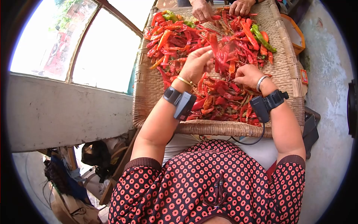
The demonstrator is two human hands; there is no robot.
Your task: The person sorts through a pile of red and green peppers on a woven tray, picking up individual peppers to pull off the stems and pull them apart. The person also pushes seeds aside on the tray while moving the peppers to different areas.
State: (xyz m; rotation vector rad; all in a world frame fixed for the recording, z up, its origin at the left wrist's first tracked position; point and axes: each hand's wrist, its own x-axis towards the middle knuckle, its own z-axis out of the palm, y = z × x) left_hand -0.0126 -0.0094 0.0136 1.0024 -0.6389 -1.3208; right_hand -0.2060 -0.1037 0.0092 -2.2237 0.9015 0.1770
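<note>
My left hand (197, 64) is raised over the peppers, its thumb and fingers pinched on a red chili pepper (214, 44) that points upward and is slightly blurred. Lower and to the right, my right hand (248, 75) has its fingers pressed together just at the pile; anything between them is hidden. Red chili peppers (175, 39) are heaped across a woven tray (285, 61). A nearer heap of darker, wrinkled red peppers (220, 99) lies between my wrists and the tray's front rim.
At the tray's far side, another person's hands (201, 10) touch the peppers. Green peppers (263, 38) lie at the right and far left of the heap. A window (108, 48) and low wall stand left; bags (71, 201) sit below. A cable (257, 140) hangs from my right wrist device.
</note>
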